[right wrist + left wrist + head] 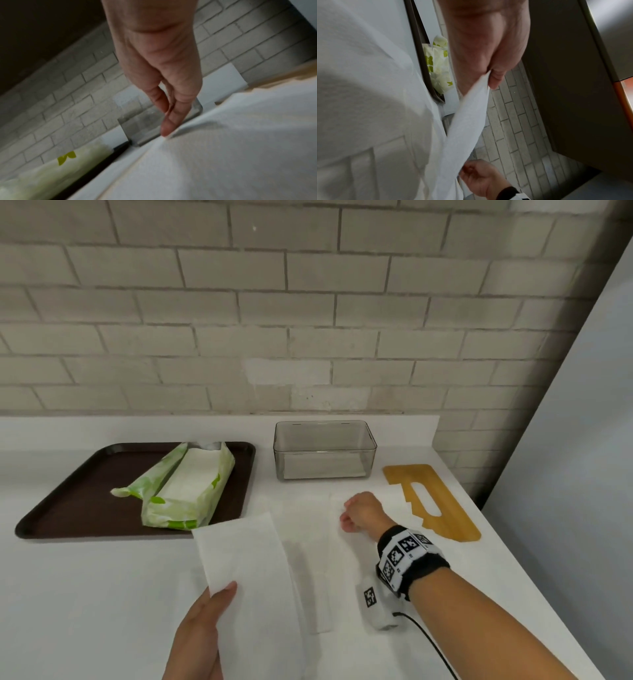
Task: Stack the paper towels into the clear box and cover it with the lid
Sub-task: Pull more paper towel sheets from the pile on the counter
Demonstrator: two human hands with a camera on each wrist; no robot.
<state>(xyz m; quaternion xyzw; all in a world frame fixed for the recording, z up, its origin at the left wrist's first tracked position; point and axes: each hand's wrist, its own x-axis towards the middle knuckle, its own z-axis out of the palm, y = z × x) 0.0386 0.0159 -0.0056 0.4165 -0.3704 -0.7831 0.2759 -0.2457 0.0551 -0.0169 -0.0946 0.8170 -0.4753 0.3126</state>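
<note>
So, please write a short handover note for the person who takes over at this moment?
Left hand pinches the near end of one paper towel.
Right hand pinches the far edge of that towel, lying spread on the counter.
Clear box stands open by the wall, with what looks like a few towels at its bottom.
Opened towel pack lies on the brown tray; wooden lid lies right of the box.
Left: stack towels, fit lid.

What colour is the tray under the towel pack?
Dark brown tray, clearest in the head view.
</note>
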